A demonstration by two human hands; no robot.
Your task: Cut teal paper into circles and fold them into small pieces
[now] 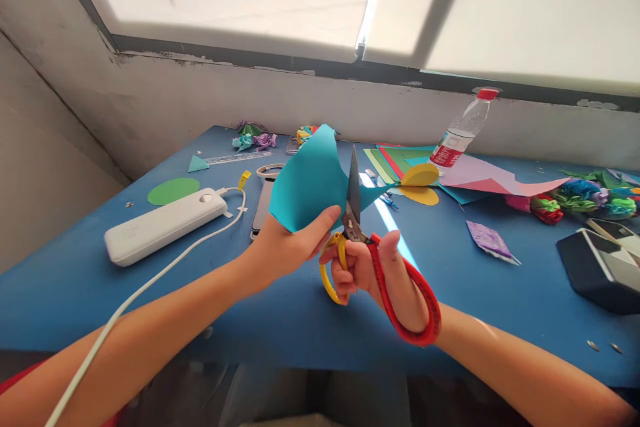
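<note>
A curved sheet of teal paper (311, 180) is pinched in my left hand (295, 240), thumb on its near face. My right hand (367, 267) grips scissors (353, 197) with one red and one yellow handle, the thumb through the red loop and fingers in the yellow one. The blades point up and away at the paper's right edge. A narrow teal strip runs off to the right behind them. Yellow paper rounds (419, 175) lie near the strip's far end; whether they touch it I cannot tell.
On the blue table (240, 320), a white power bank (165, 227) with a cable and a green paper oval (173, 191) are at left. A bottle (457, 133) stands on coloured sheets at the back right. Crumpled paper flowers (575, 197), a purple packet (491, 241) and a dark box (597, 270) are at right.
</note>
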